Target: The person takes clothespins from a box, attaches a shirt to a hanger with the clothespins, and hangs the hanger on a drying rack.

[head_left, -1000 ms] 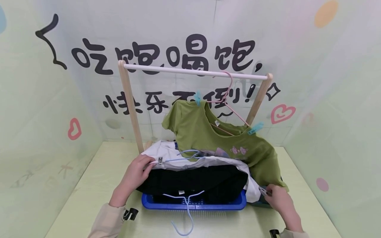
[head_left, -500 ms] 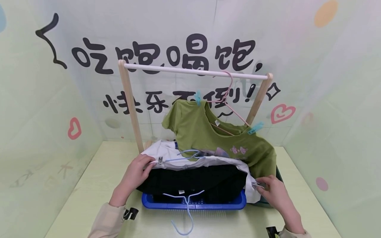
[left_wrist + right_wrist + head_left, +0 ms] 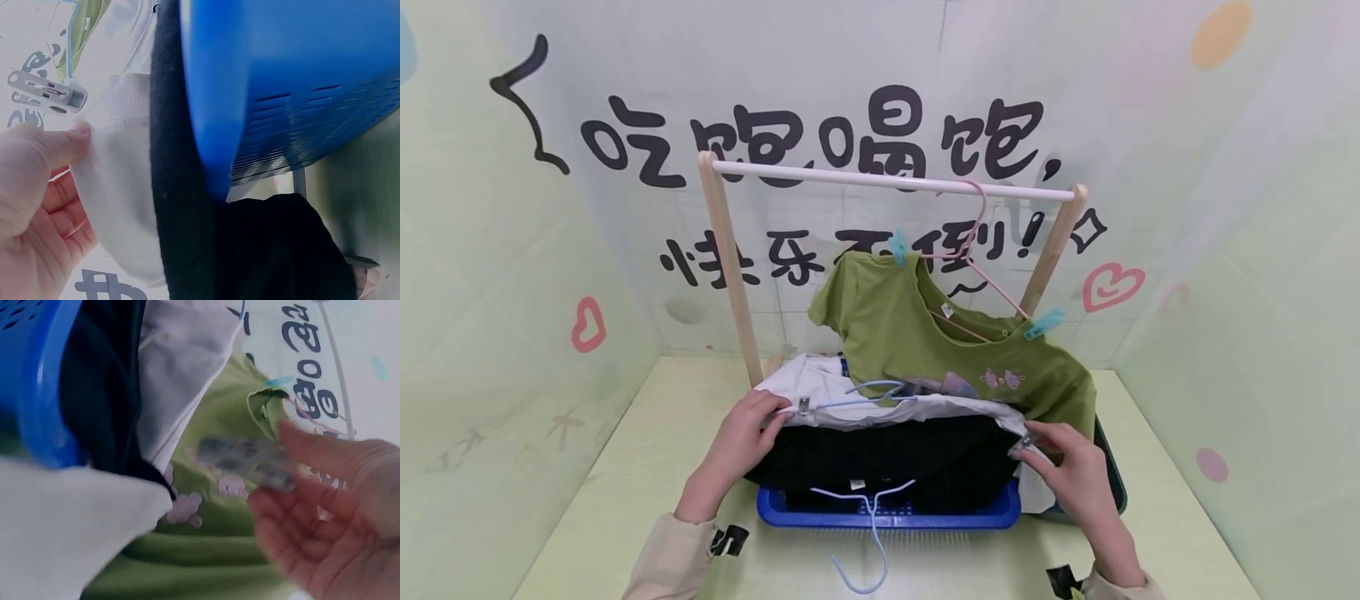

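Note:
My left hand (image 3: 748, 437) pinches the left edge of a white garment (image 3: 816, 383), thumb on top in the left wrist view. Beside that thumb, a grey clothespin (image 3: 50, 92) clips the garment to a light blue hanger (image 3: 865, 401). My right hand (image 3: 1071, 467) holds another grey clothespin (image 3: 247, 461) between thumb and fingers, blurred in the right wrist view. It is by the white garment's right part; whether it touches the cloth I cannot tell. Below lies a black garment (image 3: 887, 454) with a second blue hanger (image 3: 874, 533), over a blue basket (image 3: 887, 522).
Behind, a green T-shirt (image 3: 887, 308) hangs from a pink hanger (image 3: 981, 217) with teal clothespins (image 3: 1045, 323). The hanger hooks on the white rail (image 3: 850, 176) of a wooden rack (image 3: 730, 267). A dark green container (image 3: 1108, 467) stands at the right, partly hidden.
My right hand has moved left and slightly up with its clothespin, from the green T-shirt's lower edge to the white garment's right part. The left hand has stayed in place.

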Motion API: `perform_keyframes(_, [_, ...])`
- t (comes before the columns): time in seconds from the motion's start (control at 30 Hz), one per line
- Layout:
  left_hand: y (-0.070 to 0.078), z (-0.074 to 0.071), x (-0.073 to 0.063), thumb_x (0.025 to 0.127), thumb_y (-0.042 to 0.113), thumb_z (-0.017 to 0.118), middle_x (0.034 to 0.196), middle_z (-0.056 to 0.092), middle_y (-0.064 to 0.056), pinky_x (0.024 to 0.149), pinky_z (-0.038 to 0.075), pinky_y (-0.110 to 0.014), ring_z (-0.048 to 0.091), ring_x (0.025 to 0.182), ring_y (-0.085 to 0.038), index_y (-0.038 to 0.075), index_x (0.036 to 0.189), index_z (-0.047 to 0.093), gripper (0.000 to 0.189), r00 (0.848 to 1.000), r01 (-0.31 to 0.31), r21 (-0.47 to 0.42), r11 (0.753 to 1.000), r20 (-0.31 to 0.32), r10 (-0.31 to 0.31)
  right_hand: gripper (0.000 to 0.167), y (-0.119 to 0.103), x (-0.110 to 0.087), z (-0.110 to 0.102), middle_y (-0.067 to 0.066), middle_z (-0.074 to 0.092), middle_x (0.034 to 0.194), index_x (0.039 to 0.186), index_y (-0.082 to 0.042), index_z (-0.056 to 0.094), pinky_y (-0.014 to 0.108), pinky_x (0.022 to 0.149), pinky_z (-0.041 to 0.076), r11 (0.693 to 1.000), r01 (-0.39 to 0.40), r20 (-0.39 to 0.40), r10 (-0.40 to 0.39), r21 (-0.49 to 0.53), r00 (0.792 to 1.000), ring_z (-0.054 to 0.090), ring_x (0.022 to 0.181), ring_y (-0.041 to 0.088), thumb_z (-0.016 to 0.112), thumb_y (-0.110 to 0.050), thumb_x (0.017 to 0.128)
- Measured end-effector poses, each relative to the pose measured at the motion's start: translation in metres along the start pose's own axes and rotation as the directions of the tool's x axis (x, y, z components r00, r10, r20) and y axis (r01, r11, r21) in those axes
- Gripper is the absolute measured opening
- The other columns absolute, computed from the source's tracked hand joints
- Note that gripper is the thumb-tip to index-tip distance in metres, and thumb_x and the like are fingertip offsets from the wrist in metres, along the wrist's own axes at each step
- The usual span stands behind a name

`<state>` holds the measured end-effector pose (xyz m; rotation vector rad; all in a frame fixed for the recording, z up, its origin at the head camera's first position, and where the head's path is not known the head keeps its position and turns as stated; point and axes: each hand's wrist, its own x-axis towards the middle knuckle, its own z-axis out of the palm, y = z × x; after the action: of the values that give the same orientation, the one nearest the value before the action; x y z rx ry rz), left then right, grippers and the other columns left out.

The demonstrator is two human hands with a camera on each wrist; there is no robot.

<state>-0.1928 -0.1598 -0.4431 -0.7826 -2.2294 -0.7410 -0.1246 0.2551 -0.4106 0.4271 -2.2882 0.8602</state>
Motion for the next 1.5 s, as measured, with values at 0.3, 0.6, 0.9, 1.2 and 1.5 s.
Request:
perform_keyframes(0.3, [0.001,-0.001,-0.001,0.071,-0.009,0.074,0.078,0.061,-0.006,0.064,0.048,-0.038,0.056,0.073,-0.02,0.001,0.081,0.064,0.018,1.0,-0.002,-0.002,1.0,-0.009,0.002,0.041,-0.032,0.03,0.023,0.021,0.065,0.08,0.087,0.009,0.067,0.011,0.076,0.047,0.929,0.272,-0.199,-0.226,0.251,0.954,0.061,0.072,0.024,0.074,0.026,0.049])
perform_keyframes(0.6, [0.001,-0.001,-0.002,0.071,-0.009,0.075,0.078,0.061,-0.006,0.064,0.048,-0.037,0.055,0.073,-0.019,0.002,0.082,0.064,0.019,1.0,0.001,-0.004,1.0,-0.01,-0.001,0.031,-0.005,0.047,0.066,0.019,0.068,0.083,0.087,0.009,0.069,0.018,0.078,0.049,0.864,0.379,-0.263,-0.301,0.332,0.917,0.063,0.077,0.024,0.075,0.02,0.058])
perform_keyframes(0.9, [-0.001,-0.001,-0.003,0.071,-0.008,0.074,0.078,0.06,-0.005,0.064,0.047,-0.036,0.054,0.072,-0.017,0.002,0.082,0.064,0.018,1.0,-0.008,-0.021,1.0,-0.008,0.008,0.034,-0.014,0.059,0.075,0.021,0.064,0.073,0.078,0.01,0.067,0.029,0.06,0.052,0.848,0.392,-0.217,-0.333,0.356,0.917,0.06,0.063,0.031,0.072,0.029,0.05])
perform_keyframes(1.2, [-0.001,-0.001,-0.003,0.072,-0.008,0.074,0.078,0.06,-0.005,0.063,0.047,-0.035,0.054,0.072,-0.016,0.002,0.082,0.064,0.018,1.0,0.011,-0.03,0.999,0.001,-0.011,0.03,0.002,0.059,0.083,0.014,0.067,0.077,0.081,0.006,0.069,0.022,0.066,0.05,0.862,0.371,-0.144,-0.342,0.347,0.929,0.062,0.069,0.025,0.076,0.021,0.056])
perform_keyframes(1.5, [-0.002,-0.002,-0.004,0.071,-0.009,0.074,0.078,0.06,-0.005,0.063,0.047,-0.035,0.054,0.071,-0.016,0.002,0.082,0.064,0.018,1.0,0.002,-0.026,1.0,-0.007,-0.002,0.031,0.004,0.06,0.082,0.014,0.068,0.083,0.088,0.006,0.069,0.024,0.067,0.051,0.86,0.363,-0.076,-0.361,0.359,0.929,0.063,0.073,0.025,0.077,0.017,0.061])
